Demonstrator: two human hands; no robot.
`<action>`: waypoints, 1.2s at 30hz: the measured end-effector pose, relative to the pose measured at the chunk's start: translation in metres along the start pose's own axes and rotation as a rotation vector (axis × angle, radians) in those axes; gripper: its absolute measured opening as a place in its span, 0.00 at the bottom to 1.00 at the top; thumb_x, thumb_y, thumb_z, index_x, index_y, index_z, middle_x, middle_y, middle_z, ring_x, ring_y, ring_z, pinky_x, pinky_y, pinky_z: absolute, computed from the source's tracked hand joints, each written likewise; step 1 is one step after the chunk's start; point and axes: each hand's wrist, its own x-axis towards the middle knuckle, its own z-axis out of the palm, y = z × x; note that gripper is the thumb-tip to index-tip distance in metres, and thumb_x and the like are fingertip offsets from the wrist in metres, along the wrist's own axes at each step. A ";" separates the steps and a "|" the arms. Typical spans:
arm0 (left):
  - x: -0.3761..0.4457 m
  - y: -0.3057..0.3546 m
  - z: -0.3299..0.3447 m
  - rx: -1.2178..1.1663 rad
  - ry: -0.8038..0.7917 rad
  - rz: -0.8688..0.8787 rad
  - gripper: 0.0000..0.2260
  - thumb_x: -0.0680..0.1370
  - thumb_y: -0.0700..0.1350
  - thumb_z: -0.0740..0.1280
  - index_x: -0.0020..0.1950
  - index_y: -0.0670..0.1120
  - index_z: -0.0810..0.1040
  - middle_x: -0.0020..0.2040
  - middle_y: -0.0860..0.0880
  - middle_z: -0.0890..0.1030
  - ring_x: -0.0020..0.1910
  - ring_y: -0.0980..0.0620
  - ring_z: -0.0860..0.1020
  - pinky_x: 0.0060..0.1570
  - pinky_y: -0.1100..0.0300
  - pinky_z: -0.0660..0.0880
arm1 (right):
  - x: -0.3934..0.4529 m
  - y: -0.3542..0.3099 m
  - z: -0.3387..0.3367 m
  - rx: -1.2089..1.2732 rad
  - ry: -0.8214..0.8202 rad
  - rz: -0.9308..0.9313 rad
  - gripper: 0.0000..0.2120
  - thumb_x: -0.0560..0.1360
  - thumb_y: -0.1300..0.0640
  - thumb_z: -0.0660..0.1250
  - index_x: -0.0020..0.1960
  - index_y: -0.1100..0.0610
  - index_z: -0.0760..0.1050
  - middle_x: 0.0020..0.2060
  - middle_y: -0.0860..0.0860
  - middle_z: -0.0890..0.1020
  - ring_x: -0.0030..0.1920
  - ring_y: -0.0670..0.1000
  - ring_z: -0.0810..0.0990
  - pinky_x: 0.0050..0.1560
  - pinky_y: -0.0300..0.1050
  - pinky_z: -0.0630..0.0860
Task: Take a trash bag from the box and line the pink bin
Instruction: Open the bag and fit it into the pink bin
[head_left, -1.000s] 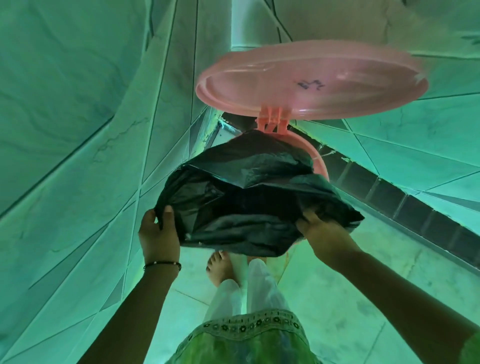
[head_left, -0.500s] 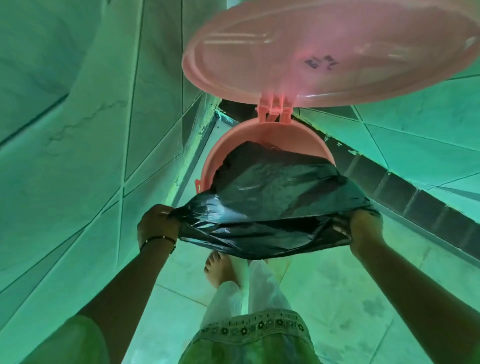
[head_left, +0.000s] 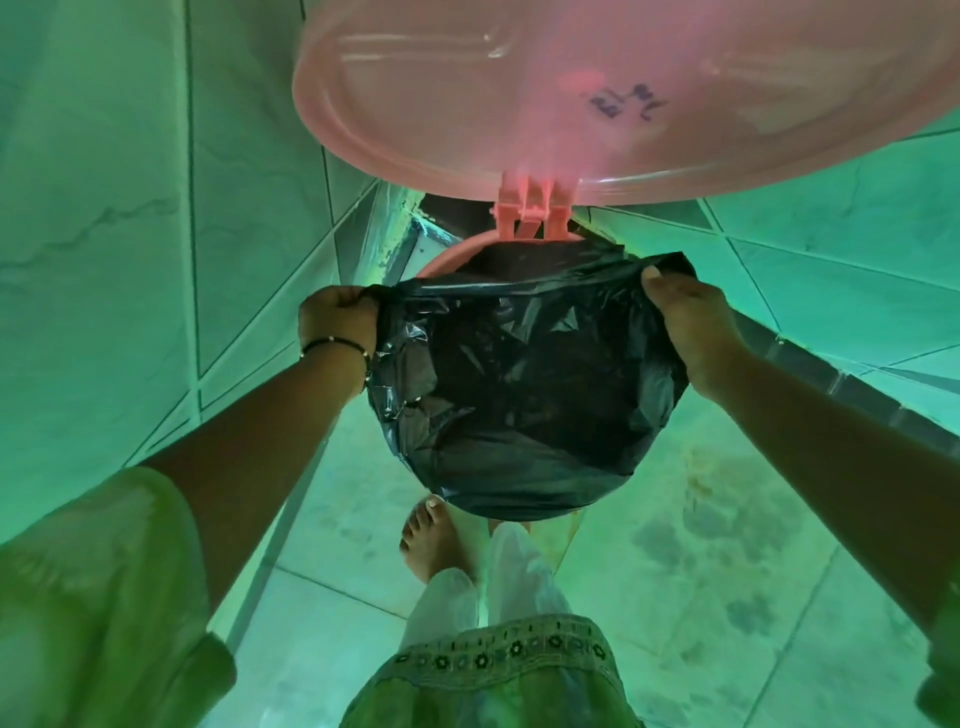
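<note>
Over the pink bin (head_left: 441, 255), black trash bag (head_left: 519, 395) stretched wide, near edge already draped over the front rim. Left hand (head_left: 337, 325) fisted on the left hem, right hand (head_left: 685, 322) pinching the right, presumably to hook it round the far rim under the propped-up lid (head_left: 571, 88).

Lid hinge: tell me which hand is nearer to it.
Right, narrowly. The right hand grips the black bag edge below and right of the pink lid hinge. The left hand grips the opposite edge, below and further left.
</note>
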 end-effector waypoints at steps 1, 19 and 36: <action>0.003 -0.001 0.003 0.016 -0.011 0.034 0.05 0.74 0.39 0.68 0.48 0.43 0.82 0.42 0.43 0.81 0.40 0.45 0.78 0.47 0.54 0.79 | 0.003 -0.005 0.001 -0.028 -0.030 -0.032 0.20 0.74 0.48 0.65 0.52 0.67 0.76 0.46 0.66 0.80 0.43 0.61 0.78 0.48 0.49 0.73; 0.042 0.044 0.051 0.123 -0.283 -0.001 0.02 0.76 0.39 0.68 0.45 0.45 0.79 0.36 0.49 0.80 0.33 0.52 0.77 0.36 0.61 0.77 | 0.071 -0.021 0.023 -0.194 -0.172 -0.123 0.08 0.72 0.59 0.69 0.34 0.53 0.80 0.35 0.60 0.79 0.37 0.57 0.76 0.42 0.47 0.70; -0.001 -0.055 -0.026 0.005 -0.115 -0.103 0.06 0.78 0.37 0.63 0.43 0.43 0.78 0.40 0.42 0.78 0.43 0.44 0.76 0.56 0.42 0.74 | 0.008 0.055 -0.045 0.413 0.005 0.097 0.08 0.77 0.63 0.61 0.53 0.55 0.75 0.46 0.49 0.84 0.46 0.49 0.82 0.48 0.46 0.75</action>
